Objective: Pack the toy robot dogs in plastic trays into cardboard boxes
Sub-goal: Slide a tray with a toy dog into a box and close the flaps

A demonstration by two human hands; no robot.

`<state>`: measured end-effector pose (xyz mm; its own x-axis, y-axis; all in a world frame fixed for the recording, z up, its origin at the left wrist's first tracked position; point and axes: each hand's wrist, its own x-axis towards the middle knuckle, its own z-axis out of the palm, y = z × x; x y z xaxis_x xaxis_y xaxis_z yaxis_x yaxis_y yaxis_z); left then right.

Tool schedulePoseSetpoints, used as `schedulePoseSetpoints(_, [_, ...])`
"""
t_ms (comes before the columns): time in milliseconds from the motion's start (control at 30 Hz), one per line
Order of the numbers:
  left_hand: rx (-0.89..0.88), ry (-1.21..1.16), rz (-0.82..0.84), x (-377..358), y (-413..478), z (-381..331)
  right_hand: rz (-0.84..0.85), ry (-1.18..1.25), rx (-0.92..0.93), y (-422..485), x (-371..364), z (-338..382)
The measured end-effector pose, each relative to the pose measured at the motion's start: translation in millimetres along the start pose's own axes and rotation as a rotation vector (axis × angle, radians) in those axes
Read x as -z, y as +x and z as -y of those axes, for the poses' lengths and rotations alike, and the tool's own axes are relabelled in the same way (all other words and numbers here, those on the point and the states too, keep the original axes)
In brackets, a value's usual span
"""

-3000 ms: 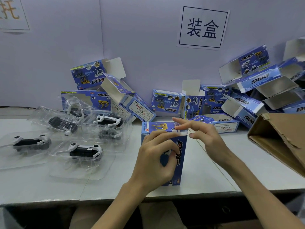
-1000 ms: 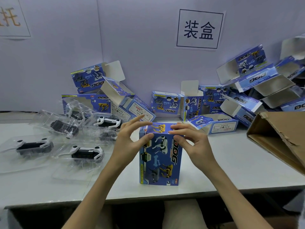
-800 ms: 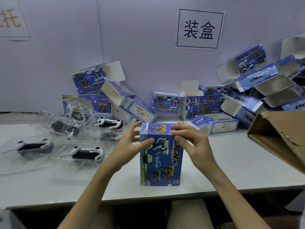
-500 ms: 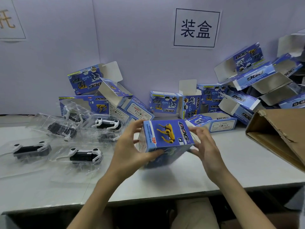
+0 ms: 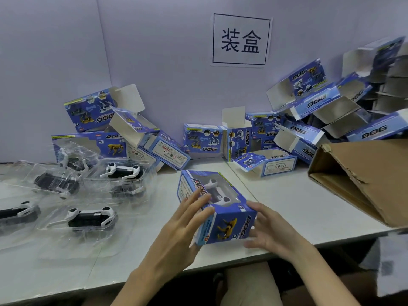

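Head view: blue windowed cardboard box lies on its side near the front edge of the white table, window up, with a white toy robot dog visible inside. Left hand has straight fingers laid on the box's left edge, not clenched. Right hand is spread and relaxed at the box's right end, thumb touching a corner. Clear plastic trays with dogs sit to the left, empty open blue boxes along the wall, and a brown corrugated carton to the right.
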<state>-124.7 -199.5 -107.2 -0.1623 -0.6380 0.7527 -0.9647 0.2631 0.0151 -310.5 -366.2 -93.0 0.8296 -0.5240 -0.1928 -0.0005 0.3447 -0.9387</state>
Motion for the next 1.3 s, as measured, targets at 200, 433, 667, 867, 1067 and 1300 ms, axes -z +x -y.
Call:
schedulePoseSetpoints(200, [0.542,-0.119,0.094,-23.3,-34.7,33.5,-0.451,0.178,0.259,-7.8,8.4,-11.9])
schedulePoseSetpoints(433, [0.647,-0.088,0.216,-30.3,-35.5,29.5,-0.697,0.374,0.830,0.0,56.9,67.7])
schedulePoseSetpoints(667, [0.643,-0.005,0.260,-27.7,-33.6,28.1,-0.646,-0.558,0.269,46.7,62.5,30.2])
schedulePoseSetpoints(867, [0.597,0.004,0.268,-24.2,-29.3,22.6,-0.594,-0.943,0.183,61.1,31.3,-15.2])
schedulePoseSetpoints(1067, [0.597,-0.002,0.226,-22.9,-31.9,20.4,-0.382,-0.954,0.298,84.7,-21.2,-29.1])
schedulePoseSetpoints(1300, [0.569,0.009,0.173,-24.4,-33.6,22.9,-0.101,-0.980,0.294,138.4,-86.0,-13.7])
